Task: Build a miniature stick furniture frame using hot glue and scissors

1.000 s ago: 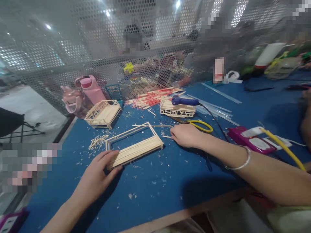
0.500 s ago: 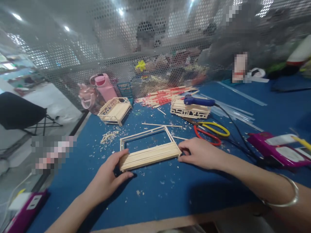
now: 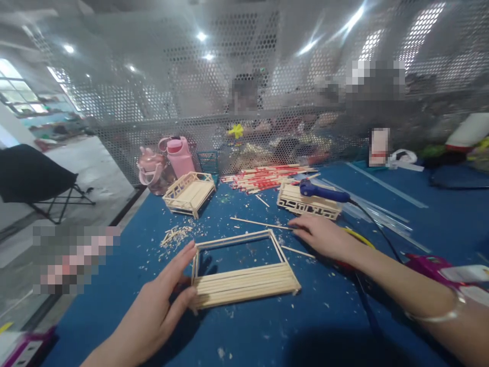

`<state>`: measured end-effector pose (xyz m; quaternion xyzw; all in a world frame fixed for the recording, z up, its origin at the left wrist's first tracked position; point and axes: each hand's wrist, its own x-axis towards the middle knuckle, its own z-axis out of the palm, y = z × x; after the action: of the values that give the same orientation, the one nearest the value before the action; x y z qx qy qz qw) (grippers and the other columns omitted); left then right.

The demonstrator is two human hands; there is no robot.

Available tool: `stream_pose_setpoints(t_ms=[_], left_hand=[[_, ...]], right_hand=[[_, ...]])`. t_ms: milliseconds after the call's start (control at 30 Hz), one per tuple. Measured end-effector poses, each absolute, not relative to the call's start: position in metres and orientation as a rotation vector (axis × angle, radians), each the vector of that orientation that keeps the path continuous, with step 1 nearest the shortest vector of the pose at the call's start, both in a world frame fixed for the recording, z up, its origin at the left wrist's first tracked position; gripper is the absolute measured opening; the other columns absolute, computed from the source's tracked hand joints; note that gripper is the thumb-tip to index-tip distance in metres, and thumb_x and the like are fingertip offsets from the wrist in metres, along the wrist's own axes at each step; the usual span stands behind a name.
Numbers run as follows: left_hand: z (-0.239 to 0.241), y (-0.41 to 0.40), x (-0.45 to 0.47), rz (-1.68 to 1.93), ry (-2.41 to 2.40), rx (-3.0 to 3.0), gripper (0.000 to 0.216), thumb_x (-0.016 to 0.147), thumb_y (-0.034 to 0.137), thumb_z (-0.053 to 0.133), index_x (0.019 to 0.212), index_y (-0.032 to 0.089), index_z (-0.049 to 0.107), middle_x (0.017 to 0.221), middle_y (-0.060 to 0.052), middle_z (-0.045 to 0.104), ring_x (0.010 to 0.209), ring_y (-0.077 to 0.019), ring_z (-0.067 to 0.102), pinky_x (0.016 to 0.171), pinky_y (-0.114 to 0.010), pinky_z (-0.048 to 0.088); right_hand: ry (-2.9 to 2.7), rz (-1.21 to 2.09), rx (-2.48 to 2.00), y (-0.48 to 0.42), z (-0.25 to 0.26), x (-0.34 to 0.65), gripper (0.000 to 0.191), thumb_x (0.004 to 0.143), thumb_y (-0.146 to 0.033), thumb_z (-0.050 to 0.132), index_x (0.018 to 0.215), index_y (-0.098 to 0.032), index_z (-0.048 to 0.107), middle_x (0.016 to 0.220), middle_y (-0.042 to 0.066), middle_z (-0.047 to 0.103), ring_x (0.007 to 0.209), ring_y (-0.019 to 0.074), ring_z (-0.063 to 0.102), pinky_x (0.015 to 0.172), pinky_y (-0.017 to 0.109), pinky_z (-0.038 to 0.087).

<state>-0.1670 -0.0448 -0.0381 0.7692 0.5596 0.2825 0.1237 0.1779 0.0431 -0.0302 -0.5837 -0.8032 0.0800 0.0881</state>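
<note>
A small frame of thin wooden sticks (image 3: 244,285), its near part covered with a slatted panel, rests on the blue table. My left hand (image 3: 160,295) holds its left end, fingertips at the far corner and thumb by the slats. To the right, my right hand (image 3: 324,237) has its fingertips closed around the right end of a loose thin wooden stick (image 3: 260,223) behind the frame. Another loose stick (image 3: 300,252) lies below that hand. Scissors with a yellow handle (image 3: 359,236) are partly hidden under my right hand and forearm.
A finished-looking stick model (image 3: 191,193) stands at back left, near a pink bottle (image 3: 181,158). A blue glue gun (image 3: 323,192) lies on another stick model (image 3: 305,206). Red-and-natural sticks (image 3: 267,177), clear strips (image 3: 382,219) and a purple device (image 3: 428,267) surround the work.
My right hand has left the frame's right end and moved up to the loose stick. My left hand stays at the frame's left end. The camera view has tilted up.
</note>
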Motion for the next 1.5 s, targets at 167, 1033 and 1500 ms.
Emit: stream_pose_setpoints(t_ms=[167, 1033, 1500], left_hand=[[-0.004, -0.014, -0.177, 1.017, 2.084, 2.097, 0.049, 0.084, 0.039, 0.047, 0.128, 0.020, 0.051, 0.105, -0.008, 0.073, 0.073, -0.0226, 0.070, 0.068, -0.032, 0.054], [-0.042, -0.006, -0.162, 0.800, 1.362, 0.892, 0.072, 0.069, 0.027, 0.074, 0.132, 0.016, 0.041, 0.071, -0.001, 0.069, 0.064, -0.0142, 0.064, 0.059, -0.025, 0.047], [-0.038, -0.005, -0.161, 0.769, 1.393, 0.887, 0.087, 0.055, 0.028, 0.080, 0.131, 0.016, 0.040, 0.059, 0.004, 0.065, 0.057, -0.0140, 0.061, 0.060, -0.027, 0.050]], right_hand=[[-2.416, 0.134, -1.814, 0.076, -0.050, 0.161, 0.021, 0.086, -0.019, 0.047, 0.083, -0.019, 0.068, 0.092, 0.008, 0.069, 0.090, 0.0214, 0.064, 0.074, 0.028, 0.045], [-2.538, 0.145, -0.975, 0.011, -0.045, 0.152, 0.020, 0.091, -0.022, 0.041, 0.092, -0.029, 0.059, 0.086, 0.001, 0.068, 0.075, 0.0154, 0.066, 0.062, 0.024, 0.051], [-2.479, 0.280, -1.070, 0.008, -0.048, 0.156, 0.027, 0.088, -0.018, 0.039, 0.094, -0.026, 0.064, 0.091, 0.005, 0.068, 0.081, 0.0163, 0.065, 0.067, 0.026, 0.050]])
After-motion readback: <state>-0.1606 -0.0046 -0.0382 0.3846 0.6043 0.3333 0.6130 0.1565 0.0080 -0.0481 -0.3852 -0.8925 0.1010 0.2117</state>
